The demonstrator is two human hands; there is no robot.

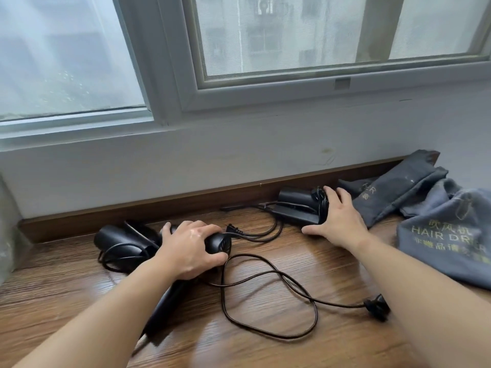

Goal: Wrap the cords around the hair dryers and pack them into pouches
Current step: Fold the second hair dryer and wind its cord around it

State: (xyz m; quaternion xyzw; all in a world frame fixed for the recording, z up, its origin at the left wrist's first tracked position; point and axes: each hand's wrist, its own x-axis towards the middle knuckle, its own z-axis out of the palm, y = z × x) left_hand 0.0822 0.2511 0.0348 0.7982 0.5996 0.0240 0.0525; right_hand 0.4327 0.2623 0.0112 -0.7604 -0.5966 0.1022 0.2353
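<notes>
1. Three hair dryers are seen from the head view on the wooden floor (53, 282). The left dryer (117, 236) lies toward the floor's left edge. The middle dryer (219, 243) is under a hand. The far dryer (297, 203) is set against the skirting board (79, 221) at the back edge.
2. The middle dryer is gripped by the left hand (188, 248), with the fingers curled over its body. Its blurred dark handle is pointed back toward the person beneath the forearm, so its long axis runs roughly from the near edge toward the skirting board.
3. A loose cord (265, 296) is sprawled in loops to the right of that hand and ends in a plug (377, 309) beside the right forearm. Winding of this cord is judged not yet begun. The plug end lies nearer the right arm than the left.
4. The right hand (342, 221) is spread wide. Its fingers are laid on the cord-wound end of the far dryer and its thumb on the floor, and nothing is gripped.
5. Two grey pouches are heaped at the floor's right edge. The dark pouch (393, 187) is just beyond the right hand, and the printed pouch (446, 245) is nearer the person. Both lie limp, and no dryer is seen in either. Their mouths cannot be made out.
</notes>
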